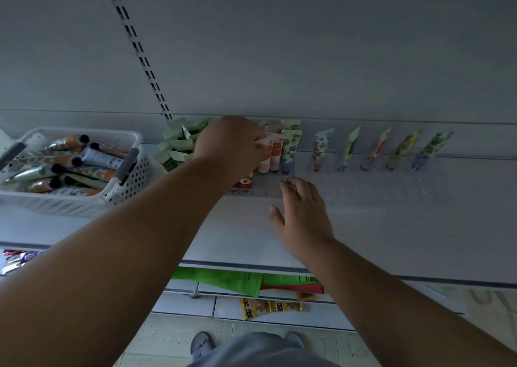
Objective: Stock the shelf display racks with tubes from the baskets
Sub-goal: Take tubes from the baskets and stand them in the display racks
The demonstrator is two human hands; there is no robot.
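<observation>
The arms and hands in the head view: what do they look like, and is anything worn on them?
Both arms are bare up to the frame edge; no sleeves, gloves or watch show. The right hand seems to carry a ring on one finger, though it is too small to be sure. The left hand shows no ring or band from this side.

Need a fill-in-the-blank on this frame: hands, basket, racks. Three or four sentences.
1. The white basket of tubes sits on the shelf to the ____ of the racks.
2. The left hand pinches a ____ tube at the rack.
3. The right hand holds ____.
4. To the right, ____ tubes stand spaced apart in a row.

Missing words: left; pink; nothing; five
</observation>
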